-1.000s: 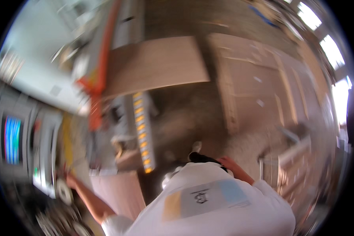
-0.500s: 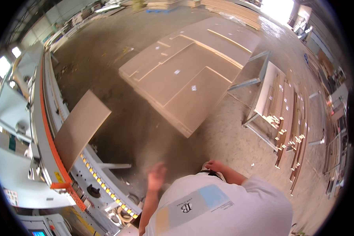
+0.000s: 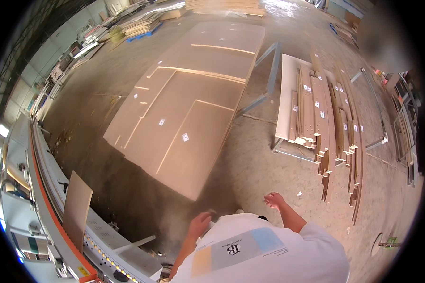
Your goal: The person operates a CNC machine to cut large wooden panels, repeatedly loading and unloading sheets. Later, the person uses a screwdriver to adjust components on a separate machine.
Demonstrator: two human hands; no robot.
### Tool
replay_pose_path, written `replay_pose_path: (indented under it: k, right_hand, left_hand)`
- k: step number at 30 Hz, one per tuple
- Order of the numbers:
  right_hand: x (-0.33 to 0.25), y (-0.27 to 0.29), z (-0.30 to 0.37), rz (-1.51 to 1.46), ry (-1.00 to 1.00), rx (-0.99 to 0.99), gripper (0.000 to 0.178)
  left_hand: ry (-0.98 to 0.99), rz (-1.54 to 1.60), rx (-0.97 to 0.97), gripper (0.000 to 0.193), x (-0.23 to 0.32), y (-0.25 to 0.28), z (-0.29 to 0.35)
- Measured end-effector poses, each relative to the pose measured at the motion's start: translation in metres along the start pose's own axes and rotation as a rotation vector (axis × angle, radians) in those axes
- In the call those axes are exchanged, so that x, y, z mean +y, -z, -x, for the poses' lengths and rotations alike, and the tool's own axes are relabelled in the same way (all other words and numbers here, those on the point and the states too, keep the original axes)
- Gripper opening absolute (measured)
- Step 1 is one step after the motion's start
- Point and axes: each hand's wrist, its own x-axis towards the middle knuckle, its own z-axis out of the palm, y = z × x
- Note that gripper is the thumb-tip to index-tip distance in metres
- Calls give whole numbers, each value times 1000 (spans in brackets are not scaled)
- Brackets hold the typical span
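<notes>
My left hand (image 3: pixel 202 222) is held in front of my waist, at the near end of the large stack of brown panels. It carries nothing, and its fingers look loose and stretched, slightly blurred. My right hand (image 3: pixel 273 200) hangs out in the air to the right with its fingers apart and nothing in them. Ahead of both hands lies the stack of brown panels (image 3: pixel 208 160), with smaller cut panels and pale edges on top. At the left, a brown board (image 3: pixel 77 207) stands tilted in the long machine (image 3: pixel 97 236), beyond my hands' reach.
On the right a metal rack (image 3: pixel 295 155) bears several narrow brown strips (image 3: pixel 318 118) that jut toward me. A grey metal frame (image 3: pixel 267 70) stands between rack and stack. From the machine a support arm (image 3: pixel 137 243) sticks out. Sheet piles (image 3: pixel 144 23) lie far back.
My view has turned to the right, so the panel stack and the machine sit further left. My right hand has moved off my waist and outward. My left hand has come lower.
</notes>
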Motion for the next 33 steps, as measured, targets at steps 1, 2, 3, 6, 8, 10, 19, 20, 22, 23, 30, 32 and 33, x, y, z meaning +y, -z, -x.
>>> replay_pose_path:
  k: [1, 2, 3, 6, 8, 10, 19, 20, 22, 23, 30, 32, 33]
  right_hand:
    - [-13, -4, -3, -20, 15, -17, 24]
    - [-28, -4, -9, -8, 40, -20, 24]
    - [-38, -12, -21, 88, 93, 4, 25]
    - [-82, -25, -48, 329, 201, 61, 30]
    - [-120, -44, -46, 403, 213, 29, 34]
    - [-160, -41, -45, 558, 232, 0, 35]
    - [-323, 39, -102, 269, 223, 147, 27]
    - [-345, 43, -112, 297, 236, 186, 26]
    - [-406, 31, -129, 286, 276, 207, 25]
    - [-437, 23, -136, 246, 293, 207, 26]
    - [-625, 10, -231, 602, 528, 224, 28]
    - [-695, 11, -261, 521, 567, 229, 29]
    - [-728, 17, -283, 473, 584, 235, 29]
  left_hand:
    - [18, -45, 22, 39, 16, 5, -6]
    - [54, -59, 10, 39, 26, 7, -19]
    - [89, -74, -2, 38, 35, 10, -33]
    - [114, -86, -46, 36, 25, 18, -88]
    - [149, -105, -76, 36, 0, 30, -130]
    - [216, -135, -133, 36, -17, 40, -181]
    - [113, -412, -240, 38, 39, 54, -442]
    - [76, -491, -278, 39, 66, 56, -465]
    - [-22, -548, -283, 37, 119, 60, -510]
    - [-89, -520, -265, 36, 133, 58, -535]
    - [-110, -439, -307, 42, 230, 26, -640]
    - [29, -456, -360, 47, 249, 23, -649]
    - [99, -442, -322, 46, 243, 17, -652]
